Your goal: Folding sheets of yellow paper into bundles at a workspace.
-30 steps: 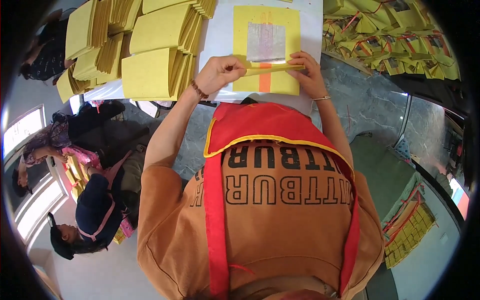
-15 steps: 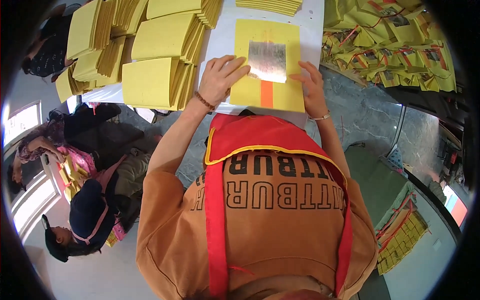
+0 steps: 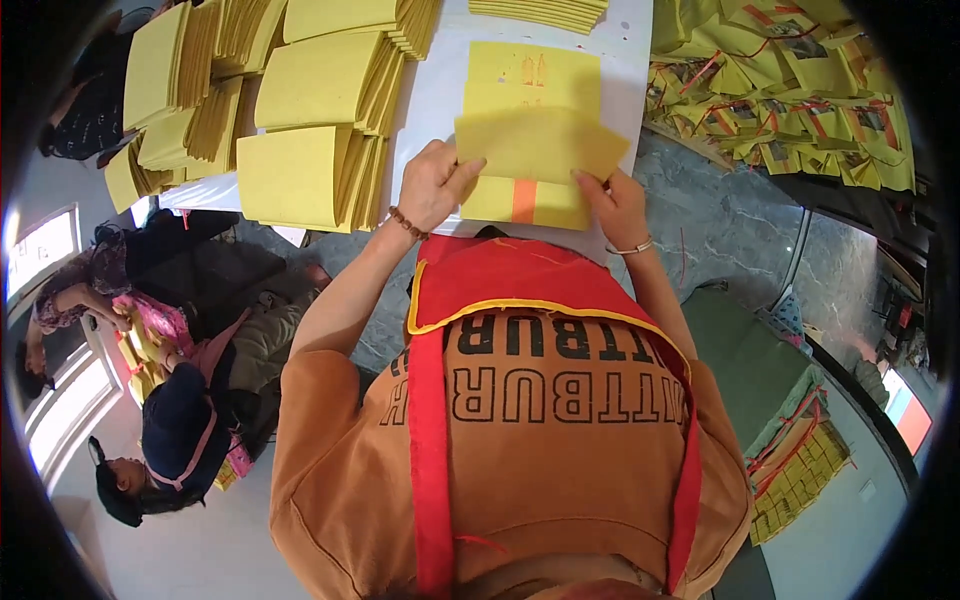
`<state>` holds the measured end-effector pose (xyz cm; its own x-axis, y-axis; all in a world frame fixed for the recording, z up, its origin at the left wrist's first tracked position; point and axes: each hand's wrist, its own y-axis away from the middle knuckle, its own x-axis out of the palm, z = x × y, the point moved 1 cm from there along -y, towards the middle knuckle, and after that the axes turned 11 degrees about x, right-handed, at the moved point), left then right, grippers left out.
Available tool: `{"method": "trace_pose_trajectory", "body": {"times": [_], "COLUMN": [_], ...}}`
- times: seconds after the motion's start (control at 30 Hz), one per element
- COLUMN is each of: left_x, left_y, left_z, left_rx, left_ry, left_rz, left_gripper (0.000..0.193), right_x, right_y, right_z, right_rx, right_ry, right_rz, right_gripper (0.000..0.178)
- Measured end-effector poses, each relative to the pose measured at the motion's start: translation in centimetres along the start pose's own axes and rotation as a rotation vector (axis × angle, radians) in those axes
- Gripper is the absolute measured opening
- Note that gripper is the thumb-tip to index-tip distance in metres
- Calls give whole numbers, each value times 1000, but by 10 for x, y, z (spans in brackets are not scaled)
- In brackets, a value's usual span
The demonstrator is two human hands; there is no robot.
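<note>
A yellow paper sheet [image 3: 540, 142] is pinched between my two hands and curves up off the table. My left hand [image 3: 432, 187] grips its left edge with thumb and fingers, a beaded bracelet on the wrist. At its right corner my right hand [image 3: 615, 207] is closed on the paper, with a bangle on that wrist. Below the raised sheet lies yellow paper [image 3: 490, 67] with small orange printing on its far part. In front of the raised sheet, an orange strip [image 3: 523, 202] shows on a yellow surface.
Folded yellow paper stacks [image 3: 290, 180] crowd the white table [image 3: 425, 100] on the left, and another stack [image 3: 540, 12] lies at the far edge. Bundled yellow papers with red ties [image 3: 780, 110] stand at the right. Two people [image 3: 180, 425] handle yellow paper at the left.
The yellow sheet, flat before with its silver square showing, is now lifted and bent, hiding the silver square. Both hands have closed on its sides, and orange printing shows beyond it.
</note>
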<state>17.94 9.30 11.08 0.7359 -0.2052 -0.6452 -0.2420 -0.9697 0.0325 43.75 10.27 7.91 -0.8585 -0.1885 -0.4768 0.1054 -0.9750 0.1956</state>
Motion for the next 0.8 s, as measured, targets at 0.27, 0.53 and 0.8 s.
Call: {"method": "trace_pose_trajectory", "body": {"times": [0.27, 0.53, 0.8], "left_x": [31, 34, 32], "left_y": [-8, -11, -14], "left_z": [29, 21, 13], "left_rx": [-132, -152, -181], "left_ry": [535, 478, 451], "left_rz": [-217, -306, -326], "left_gripper": [19, 38, 44], "right_x": [4, 10, 19], "right_y": [-15, -18, -21], "right_z": [11, 0, -9], "right_rx": [147, 123, 188], "right_ry": [-120, -110, -208], "right_rz": [-93, -79, -111], "right_gripper": [39, 44, 40]}}
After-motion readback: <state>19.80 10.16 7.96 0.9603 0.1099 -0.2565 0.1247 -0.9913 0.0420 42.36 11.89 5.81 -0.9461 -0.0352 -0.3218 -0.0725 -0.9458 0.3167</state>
